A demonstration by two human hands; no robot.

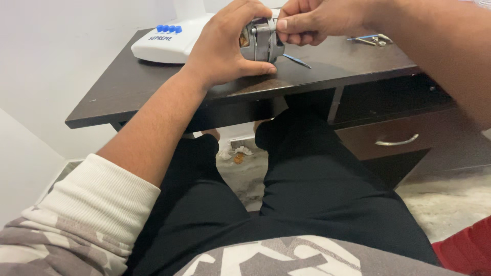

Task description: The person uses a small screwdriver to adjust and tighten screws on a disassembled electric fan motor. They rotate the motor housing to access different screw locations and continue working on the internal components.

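**Two hands on a small motor at the desk edge**

At the far left a white fan base (171, 43) with a row of blue buttons (169, 28) sits on the dark wooden desk (128, 84). Just right of it, the person's left hand (225, 48) is wrapped around a small grey metal motor (262, 41), thumb underneath and fingers curled over the top, holding it just above the desk near its front edge. The right hand (312, 21) comes in from the upper right, its fingertips pinched together against the motor's right side; whether they grip a small part there cannot be told. A thin blue-handled tool (296, 61) lies on the desk just below the right hand. Farther right, some small metal tools (371, 39) rest near the desk's back corner. Below them, a closed drawer shows a curved silver handle (397, 141).
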